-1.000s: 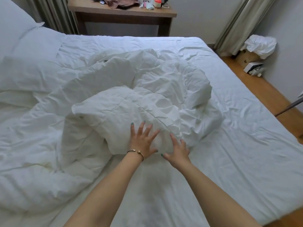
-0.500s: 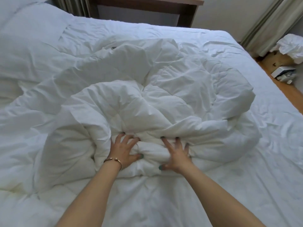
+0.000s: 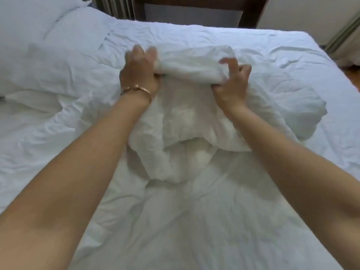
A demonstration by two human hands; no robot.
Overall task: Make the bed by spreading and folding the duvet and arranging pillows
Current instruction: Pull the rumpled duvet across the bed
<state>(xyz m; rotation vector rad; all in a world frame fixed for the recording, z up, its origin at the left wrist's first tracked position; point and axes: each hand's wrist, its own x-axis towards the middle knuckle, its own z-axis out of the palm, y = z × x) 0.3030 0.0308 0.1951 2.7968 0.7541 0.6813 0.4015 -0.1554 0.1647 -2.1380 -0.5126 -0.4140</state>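
Note:
A crumpled white duvet [image 3: 187,121] lies bunched in the middle of the bed [image 3: 272,45]. My left hand [image 3: 139,71], with a gold bracelet at the wrist, grips a raised fold of the duvet at its left end. My right hand [image 3: 232,82] grips the same fold at its right end, fingers curled over the cloth. The fold is lifted above the rest of the heap. Both hands are blurred. A white pillow [image 3: 31,36] lies at the far left of the bed.
A dark wooden table [image 3: 251,14] stands behind the bed against the wall. Curtains [image 3: 344,32] hang at the far right, with a strip of wooden floor [image 3: 352,73] below them. White sheet covers the bed's right side.
Both hands went from pressing flat on the duvet's near edge to gripping a fold and lifting it up and away from me. The camera moved closer and lower over the bed.

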